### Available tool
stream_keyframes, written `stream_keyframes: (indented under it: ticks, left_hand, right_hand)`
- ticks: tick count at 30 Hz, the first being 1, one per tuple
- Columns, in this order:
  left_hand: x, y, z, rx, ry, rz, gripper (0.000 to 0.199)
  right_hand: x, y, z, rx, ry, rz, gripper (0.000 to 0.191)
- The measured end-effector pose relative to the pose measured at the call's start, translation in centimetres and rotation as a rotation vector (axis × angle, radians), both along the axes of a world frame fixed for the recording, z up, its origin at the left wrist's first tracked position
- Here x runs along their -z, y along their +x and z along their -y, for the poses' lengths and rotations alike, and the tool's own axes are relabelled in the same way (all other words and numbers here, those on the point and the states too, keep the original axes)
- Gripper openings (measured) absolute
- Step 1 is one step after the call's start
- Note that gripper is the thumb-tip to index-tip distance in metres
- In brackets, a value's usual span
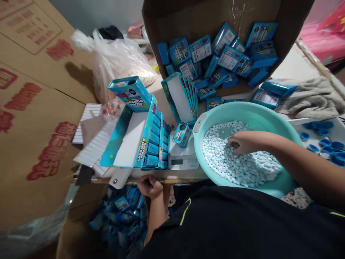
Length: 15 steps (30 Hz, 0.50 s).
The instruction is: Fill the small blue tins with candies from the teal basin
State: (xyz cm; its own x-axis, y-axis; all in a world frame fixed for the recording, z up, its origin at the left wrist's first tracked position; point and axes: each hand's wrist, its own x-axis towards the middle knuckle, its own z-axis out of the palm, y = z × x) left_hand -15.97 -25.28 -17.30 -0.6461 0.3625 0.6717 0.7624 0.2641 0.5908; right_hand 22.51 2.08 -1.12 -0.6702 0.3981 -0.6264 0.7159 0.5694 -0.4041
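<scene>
In a turquoise tub (272,111), my right hand (241,142) reaches down to the pale blue and white candies (237,169), its fingers curled together; anything between them is too small to make out. My left hand (150,186) is closed at the table's front edge, below the display boxes, and what it might hold is hidden. Left of the tub a white scale (183,162) carries a small blue container (181,134). Blue display boxes (142,151) filled with packs stand left of the scale. A blue open carton (179,97) stands behind it.
Behind the tub, a large cardboard box (153,39) lies open with several blue packs. Blue caps (327,142) lie in a white tray at right, near a grey cloth (309,97). A plastic bag (118,64) stands back left. Below the table are many blue packets (121,219).
</scene>
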Motion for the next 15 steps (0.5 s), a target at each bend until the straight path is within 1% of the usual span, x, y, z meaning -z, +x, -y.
stream_keyframes:
  ticks: [5, 8, 11, 15]
  left_hand:
    - [0.0, -0.2, 0.1, -0.018, -0.023, 0.023, 0.041]
    - [-0.3, -0.2, -0.1, -0.050, -0.053, 0.046, 0.045]
    - [-0.7, -0.1, -0.3, -0.076, -0.064, 0.061, 0.040]
    - [-1.2, -0.1, -0.6, -0.082, -0.045, 0.053, 0.032]
  right_hand:
    - [-0.5, -0.2, 0.2, 0.001, 0.036, -0.037, 0.001]
    - [-1.1, -0.3, 0.3, 0.018, 0.058, -0.087, 0.007]
    - [-1.4, -0.3, 0.4, 0.044, 0.085, -0.113, 0.009]
    - [-1.7, -0.5, 0.4, 0.042, 0.172, -0.138, 0.013]
